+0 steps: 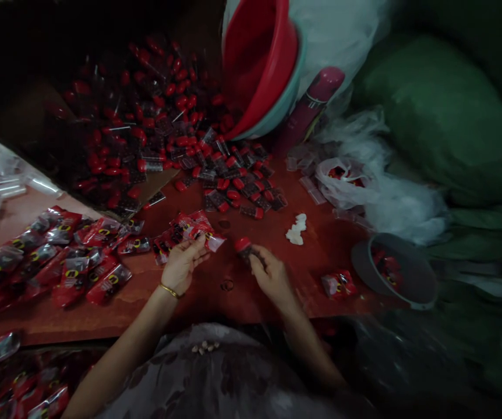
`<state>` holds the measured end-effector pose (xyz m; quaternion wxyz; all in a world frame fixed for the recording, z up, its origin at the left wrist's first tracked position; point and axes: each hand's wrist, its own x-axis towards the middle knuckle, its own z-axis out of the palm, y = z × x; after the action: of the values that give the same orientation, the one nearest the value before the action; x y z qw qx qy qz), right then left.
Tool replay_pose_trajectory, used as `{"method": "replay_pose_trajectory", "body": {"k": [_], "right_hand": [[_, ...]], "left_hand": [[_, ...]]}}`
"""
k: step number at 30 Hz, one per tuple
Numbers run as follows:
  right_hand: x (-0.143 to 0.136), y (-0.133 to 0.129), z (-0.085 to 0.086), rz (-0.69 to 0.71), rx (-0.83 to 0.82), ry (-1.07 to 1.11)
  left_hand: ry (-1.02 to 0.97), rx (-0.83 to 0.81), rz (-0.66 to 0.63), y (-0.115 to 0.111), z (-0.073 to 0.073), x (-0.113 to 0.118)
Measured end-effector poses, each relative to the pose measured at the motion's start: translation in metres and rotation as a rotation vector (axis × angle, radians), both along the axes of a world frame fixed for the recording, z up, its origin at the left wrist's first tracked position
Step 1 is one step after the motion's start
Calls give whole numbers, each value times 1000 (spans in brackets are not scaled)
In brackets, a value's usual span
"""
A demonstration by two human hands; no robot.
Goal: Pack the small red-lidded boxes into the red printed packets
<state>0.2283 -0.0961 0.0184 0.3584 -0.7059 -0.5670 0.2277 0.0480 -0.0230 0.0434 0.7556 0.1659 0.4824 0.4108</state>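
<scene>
My left hand [182, 263], with a gold bracelet at the wrist, pinches a small red printed plastic packet [213, 240]. More of these packets lie right behind its fingers. To the right, apart from it, my right hand [272, 274] is closed round a small clear case with a red cap [243, 244], its capped end pointing up and left. Whether the packet is open at its end is too blurred to tell. Many like red-capped cases [233, 180] lie on the red tabletop [251, 297] beyond my hands and spill from a cardboard box [54, 174].
Finished-looking red packets [74, 273] are heaped at the left. A red basin [268, 75] leans at the back beside a magenta spray can [307, 107]. At the right are a white plastic bag [347, 192], a grey tub [364, 262] and a loose packet [339, 284].
</scene>
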Motion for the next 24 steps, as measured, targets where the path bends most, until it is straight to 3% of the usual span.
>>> {"method": "replay_pose_trajectory", "body": {"k": [3,6,10,17,24], "right_hand": [[-8,-14,16,138,-42,320],[-13,-17,25,221,-41,362],[-15,-9,24,297,-69,386],[-20,-5,11,153,-50,534],[-18,-4,13,105,49,411]], "left_hand": [[27,48,-20,-1,0,-1],[78,123,-78,-2,0,-2],[155,227,-166,-2,-2,-6],[84,218,-202,-1,-3,-6],[113,231,-238,1,-3,-4]]}}
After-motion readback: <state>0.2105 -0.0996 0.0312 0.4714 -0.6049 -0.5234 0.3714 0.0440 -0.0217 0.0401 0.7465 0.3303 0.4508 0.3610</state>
